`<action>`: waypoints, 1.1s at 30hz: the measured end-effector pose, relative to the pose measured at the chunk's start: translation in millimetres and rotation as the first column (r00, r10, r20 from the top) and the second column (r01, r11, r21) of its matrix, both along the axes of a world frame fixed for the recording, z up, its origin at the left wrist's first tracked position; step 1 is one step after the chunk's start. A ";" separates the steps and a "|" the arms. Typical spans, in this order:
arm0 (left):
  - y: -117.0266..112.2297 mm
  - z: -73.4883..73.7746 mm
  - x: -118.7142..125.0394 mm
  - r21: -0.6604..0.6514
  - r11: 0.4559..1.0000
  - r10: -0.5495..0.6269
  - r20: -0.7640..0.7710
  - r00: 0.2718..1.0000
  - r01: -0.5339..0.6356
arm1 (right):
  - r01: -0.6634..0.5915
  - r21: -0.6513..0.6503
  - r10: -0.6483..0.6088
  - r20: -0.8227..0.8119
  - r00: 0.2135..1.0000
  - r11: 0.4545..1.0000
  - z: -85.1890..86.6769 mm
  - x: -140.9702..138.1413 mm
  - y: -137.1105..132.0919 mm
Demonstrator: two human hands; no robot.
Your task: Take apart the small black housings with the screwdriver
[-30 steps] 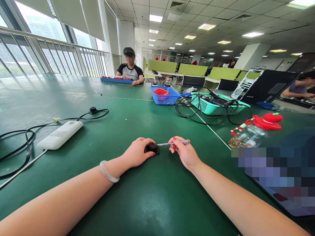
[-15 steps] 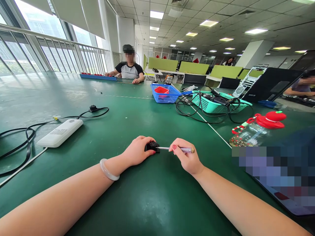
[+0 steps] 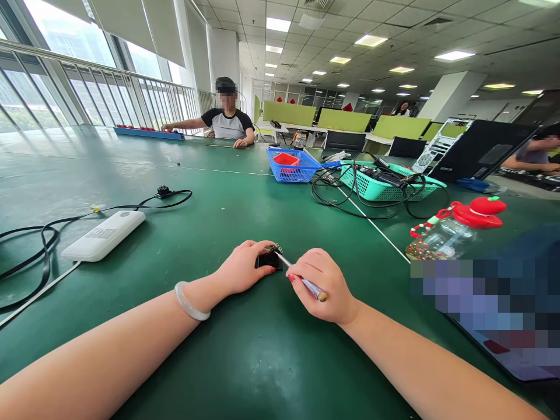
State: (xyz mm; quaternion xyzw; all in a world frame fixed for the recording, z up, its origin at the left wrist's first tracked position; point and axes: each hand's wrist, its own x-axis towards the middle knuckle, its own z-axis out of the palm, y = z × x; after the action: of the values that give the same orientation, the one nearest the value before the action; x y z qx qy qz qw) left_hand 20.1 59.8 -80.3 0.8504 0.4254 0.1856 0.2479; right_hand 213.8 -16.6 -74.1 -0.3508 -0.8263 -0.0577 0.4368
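Green glossy tabletop (image 3: 219,361) is carrying everything; head view only. The left hand (image 3: 242,267), wearing one pale ring-shaped bracelet (image 3: 189,306), is closing thumb and fingers around one small black blocky component (image 3: 264,261), sitting on the surface about midway between its left and right edges, toward the near edge. The right hand (image 3: 322,287) is gripping one slim silver-lilac rod-shaped tool (image 3: 313,288), butt end showing gold, tip pointing at the component's right upper edge; contact is too small to confirm.

Handling, my judgement: left fingers should be pinning the component flat, leaving the worked edge exposed. The tip should be seating squarely before force is building, and pressure should be staying light, since a slip would be heading for the left fingers.

Counting: two hands working, one component, one tool. Toward the left edge, one white rounded rectangular box (image 3: 105,236) is lying. Toward the far edge, one blue plastic basket (image 3: 291,174) is holding one red plastic container (image 3: 286,160); one teal plastic basket (image 3: 380,193) is holding black cabled gear (image 3: 389,177), count unreadable. Toward the right edge, one clear red-capped bottle (image 3: 455,236) is standing. At the far edge, one co-worker (image 3: 227,123) is reaching to one long blue tray (image 3: 149,134); its red items (image 3: 131,127) are too small for counting.
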 end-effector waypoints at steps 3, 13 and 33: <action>-1.8 1.9 0.7 -0.007 1.000 -0.007 -0.003 1.000 0.007 | 0.131 -0.096 -0.139 -0.082 0.987 0.987 -1.7 2.4 4.4; 0.4 2.3 -0.7 0.018 0.999 -0.040 0.000 0.999 0.040 | 0.044 -0.464 -0.241 -0.376 0.895 0.885 -4.9 7.5 12.2; -0.1 2.8 -1.3 0.050 0.994 -0.090 -0.051 0.995 0.092 | 0.039 -0.335 -0.113 -0.204 0.972 0.941 1.0 2.8 0.1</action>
State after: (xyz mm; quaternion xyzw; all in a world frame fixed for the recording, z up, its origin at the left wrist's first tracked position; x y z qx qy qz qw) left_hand 18.8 59.7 -77.5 0.8793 0.3871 0.1645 0.2235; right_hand 216.6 -16.6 -73.0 -0.4546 -0.7565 0.1033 0.4586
